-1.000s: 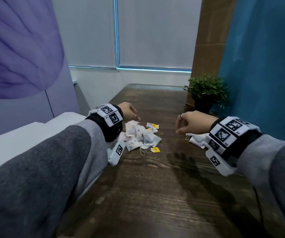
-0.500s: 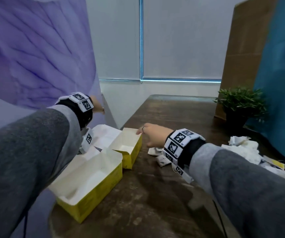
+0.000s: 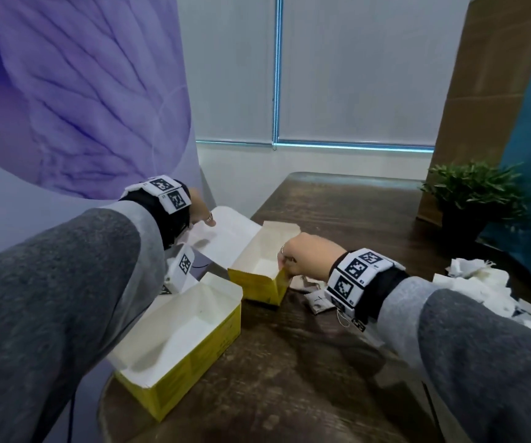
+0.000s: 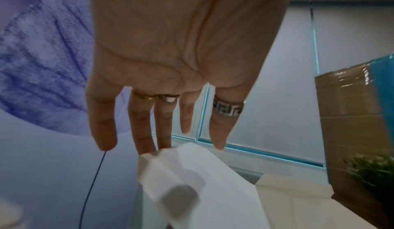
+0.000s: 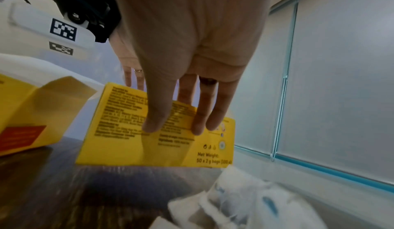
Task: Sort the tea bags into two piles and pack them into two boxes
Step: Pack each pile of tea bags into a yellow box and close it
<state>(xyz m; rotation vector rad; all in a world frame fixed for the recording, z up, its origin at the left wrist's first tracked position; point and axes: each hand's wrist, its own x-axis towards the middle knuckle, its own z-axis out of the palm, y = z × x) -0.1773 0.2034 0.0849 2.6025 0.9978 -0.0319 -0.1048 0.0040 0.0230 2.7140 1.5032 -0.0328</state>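
Two open yellow tea boxes stand on the dark wooden table (image 3: 289, 378). The near box (image 3: 187, 353) sits at the table's left edge and looks empty. My right hand (image 3: 302, 259) grips the right wall of the far box (image 3: 259, 282); in the right wrist view the thumb of my right hand (image 5: 177, 123) lies on the box's printed yellow face (image 5: 127, 140). My left hand (image 3: 200, 211) is flat above the far box's white lid flap (image 3: 229, 233), and the straight fingertips (image 4: 166, 141) touch the flap's edge (image 4: 192, 173). White tea bags (image 3: 318, 302) lie under my right wrist.
A second heap of white tea bags (image 3: 481, 282) lies at the right. A potted plant (image 3: 475, 199) and a tall cardboard box (image 3: 497, 91) stand at the back right. A purple panel (image 3: 82, 107) closes the left side. A thin dark cable (image 4: 91, 190) hangs beside the flap.
The view swung left from the tea bag piles to the two boxes. My right hand closed on the far box's right wall. My left hand came down onto the white flap.
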